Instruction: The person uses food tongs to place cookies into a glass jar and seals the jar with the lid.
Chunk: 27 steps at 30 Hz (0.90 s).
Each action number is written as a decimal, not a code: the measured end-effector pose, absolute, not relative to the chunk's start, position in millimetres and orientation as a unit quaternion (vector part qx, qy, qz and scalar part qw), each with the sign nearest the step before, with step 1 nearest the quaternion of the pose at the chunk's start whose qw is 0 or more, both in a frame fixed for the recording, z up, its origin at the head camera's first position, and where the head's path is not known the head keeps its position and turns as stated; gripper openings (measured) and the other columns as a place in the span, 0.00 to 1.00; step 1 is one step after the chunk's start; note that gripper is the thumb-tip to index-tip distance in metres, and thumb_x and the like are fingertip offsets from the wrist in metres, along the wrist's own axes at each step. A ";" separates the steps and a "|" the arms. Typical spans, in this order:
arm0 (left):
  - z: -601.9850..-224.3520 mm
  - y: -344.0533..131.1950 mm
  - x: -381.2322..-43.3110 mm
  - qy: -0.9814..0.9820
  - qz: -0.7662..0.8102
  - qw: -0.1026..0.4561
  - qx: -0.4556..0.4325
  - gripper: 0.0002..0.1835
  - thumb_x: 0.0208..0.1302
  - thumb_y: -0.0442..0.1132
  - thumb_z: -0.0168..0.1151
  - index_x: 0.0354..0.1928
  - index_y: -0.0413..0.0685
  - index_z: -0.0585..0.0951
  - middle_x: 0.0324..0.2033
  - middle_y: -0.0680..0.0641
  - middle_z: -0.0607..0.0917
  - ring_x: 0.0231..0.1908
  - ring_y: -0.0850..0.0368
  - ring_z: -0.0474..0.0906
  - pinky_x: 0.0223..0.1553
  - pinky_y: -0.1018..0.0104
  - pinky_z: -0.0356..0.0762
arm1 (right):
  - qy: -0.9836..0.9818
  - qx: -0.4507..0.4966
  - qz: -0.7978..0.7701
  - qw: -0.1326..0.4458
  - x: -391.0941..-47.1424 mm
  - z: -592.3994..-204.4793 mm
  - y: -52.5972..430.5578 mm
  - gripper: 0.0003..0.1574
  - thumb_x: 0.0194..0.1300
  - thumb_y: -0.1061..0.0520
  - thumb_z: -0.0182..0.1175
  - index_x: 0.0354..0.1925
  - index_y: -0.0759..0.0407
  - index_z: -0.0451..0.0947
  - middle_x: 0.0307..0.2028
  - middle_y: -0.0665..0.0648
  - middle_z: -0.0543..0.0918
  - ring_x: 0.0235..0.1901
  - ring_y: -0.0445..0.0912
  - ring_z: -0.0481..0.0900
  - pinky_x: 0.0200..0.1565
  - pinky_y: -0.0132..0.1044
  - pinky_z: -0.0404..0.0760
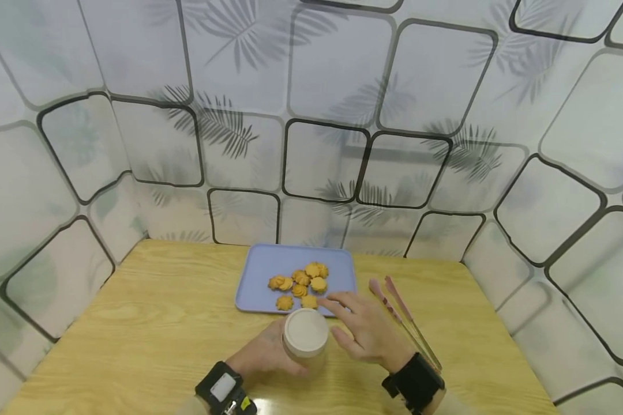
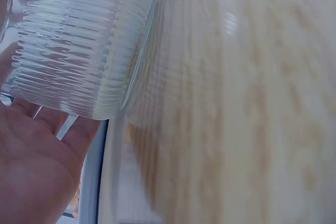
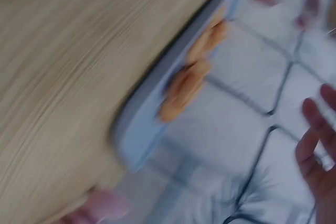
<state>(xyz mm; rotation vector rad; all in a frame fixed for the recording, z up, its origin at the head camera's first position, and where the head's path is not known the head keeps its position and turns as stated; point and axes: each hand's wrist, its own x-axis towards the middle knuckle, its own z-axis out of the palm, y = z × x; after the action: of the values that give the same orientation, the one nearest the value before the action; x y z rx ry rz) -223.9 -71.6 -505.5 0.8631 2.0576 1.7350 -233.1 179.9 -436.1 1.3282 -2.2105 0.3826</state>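
A clear ribbed jar (image 2: 79,40) with a white lid (image 1: 306,331) stands out in front of me, near the tray. My left hand (image 1: 267,349) grips it from the left side, fingers around the glass. To the right of the lid is my right hand (image 1: 366,328), fingers spread and slightly bent, holding nothing. Its fingertips overlap the front edge of the blue tray (image 1: 254,291) in the head view. Several golden piped cookies (image 1: 300,278) lie on that tray; some also show, blurred, as cookies (image 3: 184,87) in the right wrist view.
Tongs (image 1: 407,323) with pink tips lie on the wooden table (image 1: 150,323), right of the tray and partly behind my right hand. Patterned curtain-like fabric (image 1: 327,161) with dark outlines and leaves rises behind the table and along both sides.
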 end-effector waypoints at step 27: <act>-506.0 -75.2 -225.5 0.709 0.606 0.190 0.307 0.53 0.42 0.37 0.82 0.72 0.69 0.65 0.62 0.52 0.78 0.62 0.50 0.74 0.63 0.57 0.72 | -0.853 0.429 0.266 0.135 -196.9 -421.0 169.1 0.43 0.54 0.54 0.70 0.69 0.46 0.74 0.66 0.54 0.75 0.58 0.50 0.80 0.46 0.38 0.83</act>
<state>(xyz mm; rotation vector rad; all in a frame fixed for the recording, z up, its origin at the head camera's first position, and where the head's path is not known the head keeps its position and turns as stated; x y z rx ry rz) -225.5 -75.2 -506.0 0.8620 1.9921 1.7023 -196.9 169.1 -421.0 1.2421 -2.4717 0.7706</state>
